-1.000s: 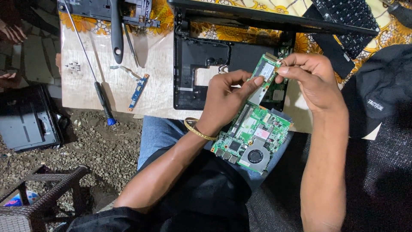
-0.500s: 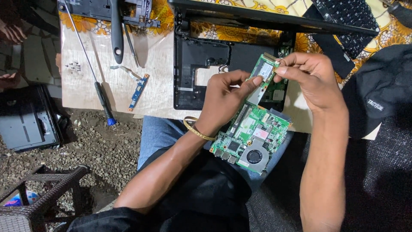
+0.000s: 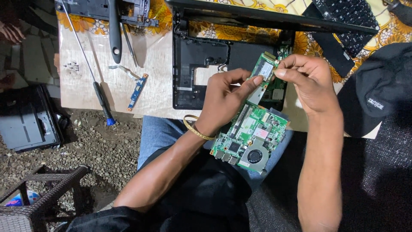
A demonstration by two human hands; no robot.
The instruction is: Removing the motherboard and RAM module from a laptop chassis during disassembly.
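Observation:
My left hand [image 3: 223, 96] and my right hand [image 3: 309, 81] both pinch a small green circuit card [image 3: 265, 68], held tilted above a green laptop motherboard [image 3: 251, 135] with a round fan. The motherboard rests on my lap, partly under my left hand. Behind the hands lies an opened black laptop base [image 3: 201, 64] on the table. A gold bangle sits on my left wrist.
A blue-tipped screwdriver [image 3: 92, 73], a small blue circuit strip [image 3: 137, 91], loose screws [image 3: 72, 66] and a black tool lie on the table's left part. A black keyboard [image 3: 349, 19] and black cap [image 3: 377, 90] are to the right. A black case [image 3: 25, 122] sits on gravel.

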